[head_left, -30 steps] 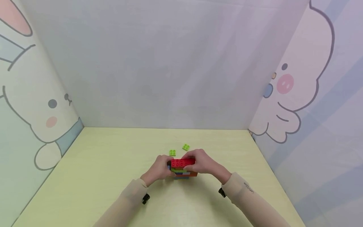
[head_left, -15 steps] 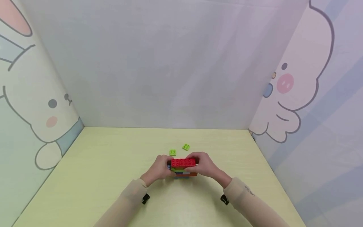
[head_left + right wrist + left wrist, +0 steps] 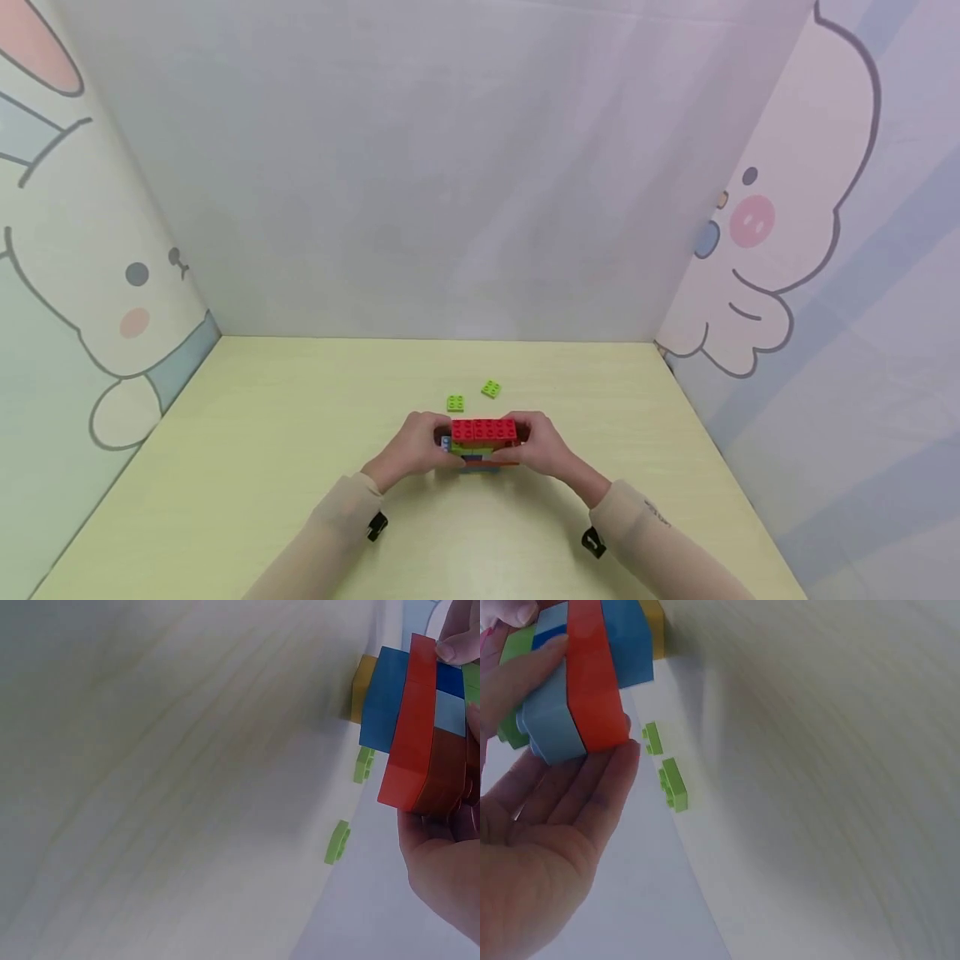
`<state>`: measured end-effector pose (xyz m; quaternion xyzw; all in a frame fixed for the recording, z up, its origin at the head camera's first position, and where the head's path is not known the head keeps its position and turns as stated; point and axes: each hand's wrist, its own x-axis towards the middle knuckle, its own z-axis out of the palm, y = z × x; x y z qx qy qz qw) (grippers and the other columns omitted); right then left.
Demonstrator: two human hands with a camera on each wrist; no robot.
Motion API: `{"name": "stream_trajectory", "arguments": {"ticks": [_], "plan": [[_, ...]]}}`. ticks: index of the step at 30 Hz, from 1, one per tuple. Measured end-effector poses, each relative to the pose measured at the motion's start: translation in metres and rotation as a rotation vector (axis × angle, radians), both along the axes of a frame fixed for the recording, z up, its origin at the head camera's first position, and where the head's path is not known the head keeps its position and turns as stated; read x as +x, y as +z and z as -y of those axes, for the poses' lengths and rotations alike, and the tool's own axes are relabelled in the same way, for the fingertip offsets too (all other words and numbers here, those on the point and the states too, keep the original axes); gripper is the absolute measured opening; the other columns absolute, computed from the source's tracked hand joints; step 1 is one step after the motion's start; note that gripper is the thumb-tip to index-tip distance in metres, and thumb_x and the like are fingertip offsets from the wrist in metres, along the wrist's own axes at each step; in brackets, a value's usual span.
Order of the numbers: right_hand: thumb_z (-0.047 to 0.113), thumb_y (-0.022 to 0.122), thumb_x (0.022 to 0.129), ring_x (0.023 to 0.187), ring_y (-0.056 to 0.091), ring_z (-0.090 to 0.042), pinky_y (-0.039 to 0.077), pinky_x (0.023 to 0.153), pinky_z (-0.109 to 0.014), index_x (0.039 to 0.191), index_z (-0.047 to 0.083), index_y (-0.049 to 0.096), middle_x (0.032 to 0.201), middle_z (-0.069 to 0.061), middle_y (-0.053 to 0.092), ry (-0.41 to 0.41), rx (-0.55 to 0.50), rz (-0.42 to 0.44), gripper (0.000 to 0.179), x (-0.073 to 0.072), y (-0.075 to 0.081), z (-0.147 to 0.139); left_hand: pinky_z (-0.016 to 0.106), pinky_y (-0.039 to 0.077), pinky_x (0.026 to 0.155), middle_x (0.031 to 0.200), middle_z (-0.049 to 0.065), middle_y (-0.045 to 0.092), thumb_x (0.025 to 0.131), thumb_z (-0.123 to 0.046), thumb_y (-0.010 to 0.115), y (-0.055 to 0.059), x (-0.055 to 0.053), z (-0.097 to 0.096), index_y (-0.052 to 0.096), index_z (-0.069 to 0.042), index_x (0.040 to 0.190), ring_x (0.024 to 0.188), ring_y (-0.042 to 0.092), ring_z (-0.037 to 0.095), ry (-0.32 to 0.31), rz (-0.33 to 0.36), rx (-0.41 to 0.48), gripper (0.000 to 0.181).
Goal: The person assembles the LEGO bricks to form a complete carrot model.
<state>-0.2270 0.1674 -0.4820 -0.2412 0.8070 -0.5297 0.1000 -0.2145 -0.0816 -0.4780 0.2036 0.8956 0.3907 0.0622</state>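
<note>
A build of stacked toy building bricks stands on the table, with a row of red studded bricks on top. Below the red come green, blue, light blue and orange-red layers; the left wrist view shows the orange-red brick over a blue brick, with yellow at the bottom. My left hand grips its left end, thumb on the near face and fingers behind. At the opposite end my right hand holds it the same way, thumb in front. In the right wrist view a brown-red brick sits above the orange-red layer.
Two flat lime-green bricks lie just behind the build, one green brick to the left and another green brick farther back. The pale yellow table meets a grey backdrop at its far edge.
My right hand has slid off the top red brick toward the right end and lower, uncovering the red studs. The left hand has shifted slightly left. The green bricks have stayed put.
</note>
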Motion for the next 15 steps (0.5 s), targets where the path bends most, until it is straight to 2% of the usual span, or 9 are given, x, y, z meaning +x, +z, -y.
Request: {"name": "stream_trajectory", "arguments": {"ticks": [5, 9, 12, 15], "plan": [[0.016, 0.086, 0.071, 0.075, 0.062, -0.017, 0.052, 0.066, -0.032, 0.096, 0.011, 0.070, 0.090, 0.001, 0.068, 0.002, -0.004, -0.024, 0.030, -0.001, 0.001, -0.002, 0.028, 0.050, 0.068, 0.085, -0.010, 0.065, 0.066, -0.039, 0.087, 0.002, -0.003, 0.014, 0.071, -0.016, 0.091, 0.075, 0.059, 0.009, -0.030, 0.042, 0.002, 0.038], [0.016, 0.086, 0.070, 0.074, 0.062, -0.017, 0.052, 0.065, -0.031, 0.095, 0.012, 0.071, 0.089, 0.002, 0.069, -0.005, 0.009, -0.010, 0.029, -0.001, 0.001, -0.002, 0.030, 0.051, 0.072, 0.090, -0.003, 0.067, 0.067, -0.042, 0.085, 0.011, -0.008, 0.030, 0.072, -0.009, 0.097, 0.080, 0.062, 0.011, -0.042, 0.069, 0.058, 0.047], [0.016, 0.086, 0.070, 0.075, 0.061, -0.016, 0.051, 0.066, -0.030, 0.094, 0.014, 0.070, 0.089, 0.003, 0.068, -0.019, 0.020, 0.004, 0.029, 0.000, 0.001, 0.000, 0.032, 0.052, 0.073, 0.092, 0.001, 0.068, 0.074, -0.037, 0.082, 0.016, -0.015, 0.040, 0.071, -0.003, 0.102, 0.081, 0.064, 0.014, -0.032, 0.046, 0.113, 0.046], [0.012, 0.085, 0.071, 0.076, 0.061, -0.015, 0.051, 0.066, -0.029, 0.094, 0.013, 0.070, 0.090, 0.003, 0.068, -0.023, 0.019, 0.020, 0.028, 0.002, 0.003, 0.002, 0.034, 0.052, 0.075, 0.094, 0.003, 0.069, 0.079, -0.030, 0.079, 0.013, -0.022, 0.043, 0.070, -0.001, 0.104, 0.083, 0.065, 0.017, 0.011, -0.001, 0.110, 0.040]]}}
